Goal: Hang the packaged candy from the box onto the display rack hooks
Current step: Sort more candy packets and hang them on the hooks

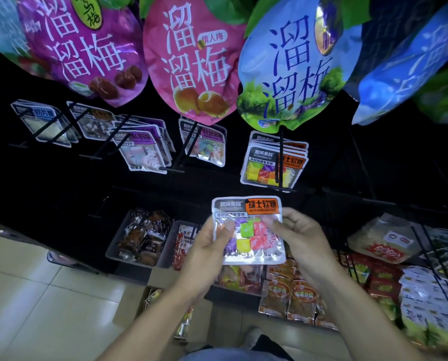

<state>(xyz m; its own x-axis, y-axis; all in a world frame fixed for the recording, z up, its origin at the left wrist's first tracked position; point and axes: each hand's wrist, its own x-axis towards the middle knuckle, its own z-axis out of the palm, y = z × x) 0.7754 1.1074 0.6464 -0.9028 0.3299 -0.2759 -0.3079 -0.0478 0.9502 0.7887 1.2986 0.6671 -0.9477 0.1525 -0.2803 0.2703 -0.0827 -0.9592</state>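
Candy pack (pixel 247 230) sits between both hands, held upright below the rack. Left hand (pixel 209 246) grips its left edge, thumb pressed on the clear front; right hand (pixel 298 235) pinches the right edge, fingers (pixel 275 225) curled round it. So both sets of fingers are grasping the pack, neither released. Just above the fingers a hook (pixel 278 162) already carries a stack of matching packs (pixel 264 168), which suggests part of the job is done. Below the left fingers, near the floor, the box (pixel 155 300) still shows wrappers inside, so more appears left to hang. This pack is not yet on the hook; its top hole, near the orange label, has to be raised and threaded on.
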